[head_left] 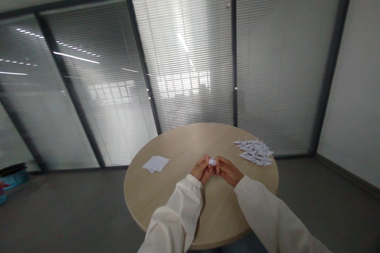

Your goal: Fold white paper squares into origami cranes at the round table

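Between my two hands is a small folded white paper (pixel 212 161), with a thin point sticking up from its top. My left hand (pixel 202 168) pinches its left side, fingers curled in. On the opposite side my right hand (pixel 227 169) grips it in the same way, thumb and fingers closed. Both hands are over the middle of the round table, and parts of the paper are hidden behind the fingers. To the right lies a pile of white folded paper cranes (pixel 255 152). Several flat white paper sheets (pixel 156 163) lie overlapping to the left.
The round wooden table (pixel 166 205) has a curved edge close to my forearms. Behind it stands a glass partition with blinds (pixel 190 55) and dark frames. A white wall (pixel 353 79) is on the right. A blue container with a black rim (pixel 13 176) sits on the floor at far left.
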Motion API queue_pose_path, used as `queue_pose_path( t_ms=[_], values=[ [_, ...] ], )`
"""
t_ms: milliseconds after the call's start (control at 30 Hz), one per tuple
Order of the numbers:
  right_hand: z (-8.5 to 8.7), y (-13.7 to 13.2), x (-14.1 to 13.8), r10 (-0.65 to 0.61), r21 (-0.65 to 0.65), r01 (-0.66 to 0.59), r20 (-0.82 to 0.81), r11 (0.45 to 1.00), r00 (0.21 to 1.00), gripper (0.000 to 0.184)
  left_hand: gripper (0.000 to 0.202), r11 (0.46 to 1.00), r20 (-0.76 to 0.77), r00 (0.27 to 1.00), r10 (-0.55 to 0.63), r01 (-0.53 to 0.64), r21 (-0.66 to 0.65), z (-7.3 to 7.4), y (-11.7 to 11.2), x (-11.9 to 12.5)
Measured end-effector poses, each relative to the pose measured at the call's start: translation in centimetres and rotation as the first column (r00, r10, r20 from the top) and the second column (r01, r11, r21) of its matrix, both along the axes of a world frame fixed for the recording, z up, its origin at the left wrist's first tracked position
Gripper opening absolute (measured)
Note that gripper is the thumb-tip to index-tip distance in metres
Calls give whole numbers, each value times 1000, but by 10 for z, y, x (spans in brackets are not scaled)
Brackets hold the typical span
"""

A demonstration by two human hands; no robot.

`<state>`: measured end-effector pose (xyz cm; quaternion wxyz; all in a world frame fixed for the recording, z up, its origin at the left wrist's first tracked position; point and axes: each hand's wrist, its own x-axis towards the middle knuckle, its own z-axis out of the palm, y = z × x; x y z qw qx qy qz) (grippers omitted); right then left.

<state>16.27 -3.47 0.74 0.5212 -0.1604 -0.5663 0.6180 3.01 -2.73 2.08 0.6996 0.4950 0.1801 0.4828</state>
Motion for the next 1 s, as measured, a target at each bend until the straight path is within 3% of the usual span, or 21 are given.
queue_pose_path(
  t_ms=[200, 400, 1000],
  values=[
    [1, 0, 1, 26, -14, -27, -31, 1000, 999, 32, 38, 1000, -15, 1000, 22, -23, -14, 0, 1, -1],
    [-1, 3, 3, -12, -75, 9, -46, 997, 999, 31, 41, 990, -117, 987, 109, -118, -77, -1, 7, -3],
    [-2, 5, 4, 6, -83, -17, -138, 996, 990, 31, 37, 1000, 2, 1000, 5, -5, -6, 6, 2, -5]
  ],
)
